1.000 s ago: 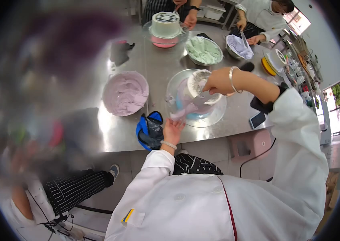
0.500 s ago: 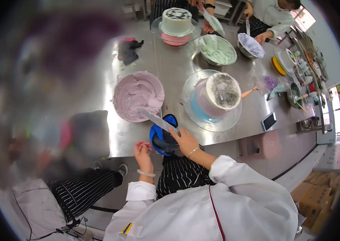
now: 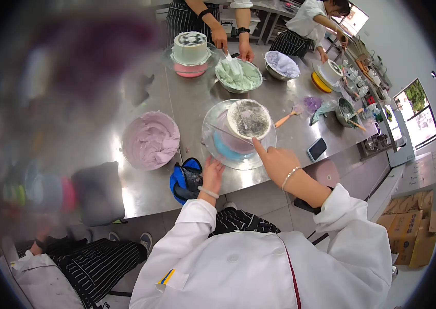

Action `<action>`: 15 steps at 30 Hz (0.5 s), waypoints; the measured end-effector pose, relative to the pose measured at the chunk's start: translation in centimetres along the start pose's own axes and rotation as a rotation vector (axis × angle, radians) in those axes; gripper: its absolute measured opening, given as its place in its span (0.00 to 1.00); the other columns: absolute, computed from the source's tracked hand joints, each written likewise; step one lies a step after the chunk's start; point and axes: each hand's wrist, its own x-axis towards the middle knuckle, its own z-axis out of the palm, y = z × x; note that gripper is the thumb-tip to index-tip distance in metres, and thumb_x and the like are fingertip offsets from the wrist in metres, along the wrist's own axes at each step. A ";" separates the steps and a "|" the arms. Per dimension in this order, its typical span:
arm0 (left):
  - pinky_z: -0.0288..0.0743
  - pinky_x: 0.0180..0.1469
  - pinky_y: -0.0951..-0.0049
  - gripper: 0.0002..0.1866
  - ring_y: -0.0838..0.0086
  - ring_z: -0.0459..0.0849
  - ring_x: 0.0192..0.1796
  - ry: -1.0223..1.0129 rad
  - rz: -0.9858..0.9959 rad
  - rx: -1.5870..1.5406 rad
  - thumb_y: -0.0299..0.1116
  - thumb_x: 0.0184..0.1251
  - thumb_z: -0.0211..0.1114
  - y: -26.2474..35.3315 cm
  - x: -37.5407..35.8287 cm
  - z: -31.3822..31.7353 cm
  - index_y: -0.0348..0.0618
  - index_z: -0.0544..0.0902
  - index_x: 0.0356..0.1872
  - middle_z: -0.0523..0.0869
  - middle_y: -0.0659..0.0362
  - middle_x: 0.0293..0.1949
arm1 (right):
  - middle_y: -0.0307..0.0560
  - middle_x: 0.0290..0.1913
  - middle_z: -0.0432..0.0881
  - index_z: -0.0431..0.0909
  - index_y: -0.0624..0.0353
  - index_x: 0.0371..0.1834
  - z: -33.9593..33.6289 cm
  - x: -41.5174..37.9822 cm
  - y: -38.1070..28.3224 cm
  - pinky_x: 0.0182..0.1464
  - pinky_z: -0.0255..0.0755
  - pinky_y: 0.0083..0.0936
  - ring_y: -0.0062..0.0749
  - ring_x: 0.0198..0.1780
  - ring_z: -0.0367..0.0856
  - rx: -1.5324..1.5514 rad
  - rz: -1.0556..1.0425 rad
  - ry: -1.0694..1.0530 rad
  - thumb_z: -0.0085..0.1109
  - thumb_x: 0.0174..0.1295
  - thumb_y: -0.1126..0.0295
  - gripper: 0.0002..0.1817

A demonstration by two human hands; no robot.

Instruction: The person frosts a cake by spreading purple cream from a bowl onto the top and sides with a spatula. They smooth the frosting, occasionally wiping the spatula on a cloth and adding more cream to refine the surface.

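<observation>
A long spatula (image 3: 232,134) is in my right hand (image 3: 278,164), its blade slanting up and left across the side of a frosted cake (image 3: 249,119). The cake has a dark speckled top and stands tilted in view on a clear round turntable (image 3: 268,149). My left hand (image 3: 212,175) holds nothing, its fingers apart near the turntable's lower left edge. Beside its wrist lies a blue and black pouch (image 3: 179,183). A bowl of pinkish-purple cream (image 3: 151,140) sits left of the turntable.
Across the steel table (image 3: 187,110), a co-worker's hands work at a bowl of green cream (image 3: 238,75) beside another cake (image 3: 190,49). Farther right are a bowl of lilac cream (image 3: 282,65), an orange-handled tool (image 3: 285,119) and a phone (image 3: 317,149). The left side is blurred.
My right hand has brought the spatula from the pinkish-purple bowl to the cake. My left hand has moved right, toward the turntable. The co-worker's spatula has lowered into the green cream.
</observation>
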 end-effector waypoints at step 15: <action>0.57 0.59 0.65 0.19 0.64 0.65 0.56 -0.198 -0.033 -0.116 0.23 0.56 0.48 -4.9 -1.1 -0.5 0.41 0.61 0.50 0.65 0.53 0.55 | 0.39 0.28 0.82 0.82 0.51 0.26 0.0 12.9 -4.4 0.28 0.71 0.26 0.31 0.33 0.81 -0.701 -0.305 -0.170 0.56 0.44 0.70 0.06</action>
